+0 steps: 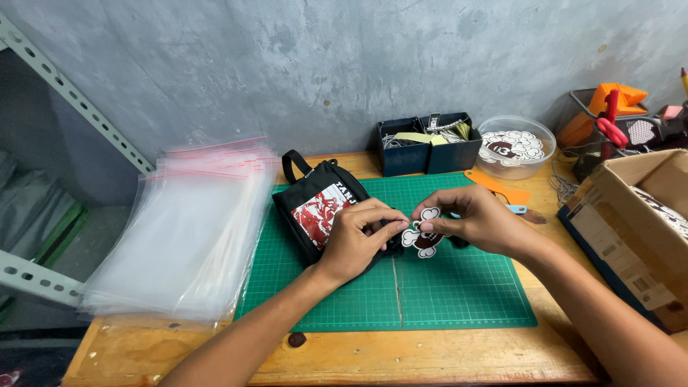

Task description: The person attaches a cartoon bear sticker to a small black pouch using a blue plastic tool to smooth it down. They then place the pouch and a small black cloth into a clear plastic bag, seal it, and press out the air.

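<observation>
Even, soft daylight-like light fills the scene; the hands cast only faint shadows on the green cutting mat (444,301). A mild sheen lies on the stack of clear plastic bags (186,229). Focus is sharp throughout, with slight wide-angle bending at the edges

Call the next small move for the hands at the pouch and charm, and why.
Probably thread the charm onto the black pouch: the left hand pinches at the pouch's end, the right hand holds the charm against it, and the two meet over the green cutting mat. Whether it is already attached is hidden.

One head camera looks down and forward, close over the green mat (459,294), facing the grey wall (344,64).
</observation>
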